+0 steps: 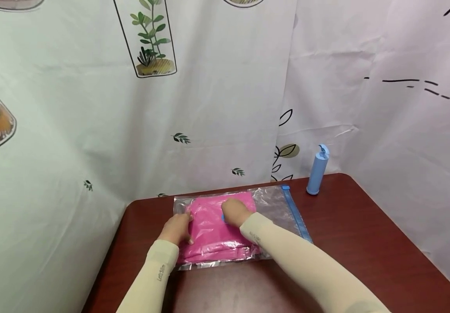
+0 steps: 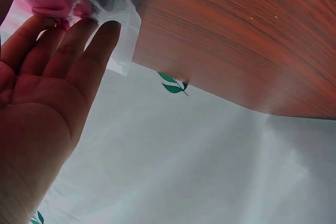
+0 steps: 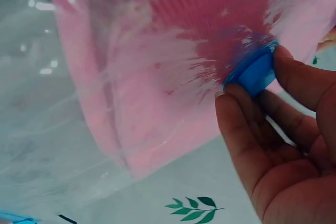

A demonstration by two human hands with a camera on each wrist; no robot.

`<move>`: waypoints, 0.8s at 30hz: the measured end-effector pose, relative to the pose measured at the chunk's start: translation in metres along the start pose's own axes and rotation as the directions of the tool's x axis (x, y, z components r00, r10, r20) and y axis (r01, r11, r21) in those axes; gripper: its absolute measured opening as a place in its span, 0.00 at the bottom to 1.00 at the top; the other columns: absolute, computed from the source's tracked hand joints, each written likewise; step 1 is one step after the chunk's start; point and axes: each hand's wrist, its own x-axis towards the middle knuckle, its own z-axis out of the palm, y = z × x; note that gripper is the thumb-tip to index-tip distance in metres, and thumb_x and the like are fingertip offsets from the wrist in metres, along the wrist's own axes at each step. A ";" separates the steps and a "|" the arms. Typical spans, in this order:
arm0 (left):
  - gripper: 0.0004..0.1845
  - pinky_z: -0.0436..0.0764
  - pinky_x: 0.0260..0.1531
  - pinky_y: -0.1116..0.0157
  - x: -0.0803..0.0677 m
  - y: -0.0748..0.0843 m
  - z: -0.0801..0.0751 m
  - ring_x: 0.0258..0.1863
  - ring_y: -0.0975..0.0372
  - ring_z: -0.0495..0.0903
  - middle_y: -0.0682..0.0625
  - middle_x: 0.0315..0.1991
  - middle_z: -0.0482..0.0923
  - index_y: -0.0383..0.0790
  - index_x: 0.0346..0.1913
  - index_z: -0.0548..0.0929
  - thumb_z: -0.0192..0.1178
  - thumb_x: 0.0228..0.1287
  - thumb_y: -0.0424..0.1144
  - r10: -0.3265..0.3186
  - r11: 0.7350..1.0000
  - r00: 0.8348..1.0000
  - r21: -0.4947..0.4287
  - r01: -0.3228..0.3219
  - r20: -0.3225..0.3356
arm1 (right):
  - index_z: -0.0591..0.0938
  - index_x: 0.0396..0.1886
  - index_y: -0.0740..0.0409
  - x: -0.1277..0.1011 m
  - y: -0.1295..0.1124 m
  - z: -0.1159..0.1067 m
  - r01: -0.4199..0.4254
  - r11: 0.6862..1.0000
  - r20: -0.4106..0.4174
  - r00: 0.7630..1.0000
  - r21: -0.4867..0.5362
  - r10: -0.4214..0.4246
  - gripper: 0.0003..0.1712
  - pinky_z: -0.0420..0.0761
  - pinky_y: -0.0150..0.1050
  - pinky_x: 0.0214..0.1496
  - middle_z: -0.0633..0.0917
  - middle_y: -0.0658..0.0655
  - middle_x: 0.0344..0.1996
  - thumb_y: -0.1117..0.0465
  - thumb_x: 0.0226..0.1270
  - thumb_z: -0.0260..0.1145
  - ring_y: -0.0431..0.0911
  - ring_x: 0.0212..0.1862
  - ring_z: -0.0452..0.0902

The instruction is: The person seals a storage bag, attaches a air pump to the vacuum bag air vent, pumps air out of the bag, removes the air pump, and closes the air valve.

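A folded pink garment [image 1: 209, 232] lies inside a clear plastic storage bag [image 1: 268, 200] on the table. My right hand [image 1: 236, 211] is over the middle of the bag. In the right wrist view, its thumb and fingers pinch a round blue valve cap [image 3: 257, 72] on the bag's surface, and the film around it is creased. My left hand [image 1: 176, 228] rests at the bag's left side. In the left wrist view, its fingers are nearly straight and their tips touch the plastic; the thumb is mostly cut off there.
A blue hand pump [image 1: 317, 170] stands upright at the table's back right. Along the bag's right edge runs a blue zip strip [image 1: 297, 215] with a slider [image 1: 285, 188] at its far end. Patterned white sheeting [image 1: 217, 108] hangs behind and beside the brown table [image 1: 350, 226].
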 end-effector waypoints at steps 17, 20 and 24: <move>0.36 0.93 0.50 0.48 0.002 -0.003 0.003 0.41 0.50 0.84 0.35 0.53 0.92 0.35 0.59 0.92 0.94 0.42 0.33 -0.013 1.000 1.000 -0.015 0.013 0.003 | 0.86 0.31 0.56 0.017 0.026 0.029 0.010 0.999 -0.019 1.000 0.048 -0.009 0.14 0.92 0.53 0.42 0.92 0.56 0.31 0.52 0.71 0.78 0.52 0.34 0.88; 0.37 0.93 0.52 0.48 0.004 -0.003 0.003 0.41 0.50 0.84 0.36 0.52 0.92 0.35 0.60 0.91 0.94 0.43 0.33 -0.011 1.000 1.000 -0.024 0.011 0.005 | 0.83 0.23 0.54 0.025 0.035 0.048 0.052 0.999 -0.060 0.997 0.007 -0.051 0.17 0.91 0.52 0.42 0.89 0.55 0.25 0.55 0.70 0.76 0.51 0.30 0.86; 0.40 0.93 0.56 0.46 0.006 -0.004 0.003 0.44 0.49 0.86 0.35 0.55 0.92 0.34 0.64 0.90 0.94 0.43 0.34 -0.018 0.999 1.000 -0.027 0.018 0.008 | 0.84 0.26 0.56 0.020 0.030 0.036 0.107 0.994 -0.029 0.994 0.028 -0.106 0.10 0.90 0.52 0.43 0.89 0.55 0.26 0.63 0.66 0.75 0.51 0.31 0.85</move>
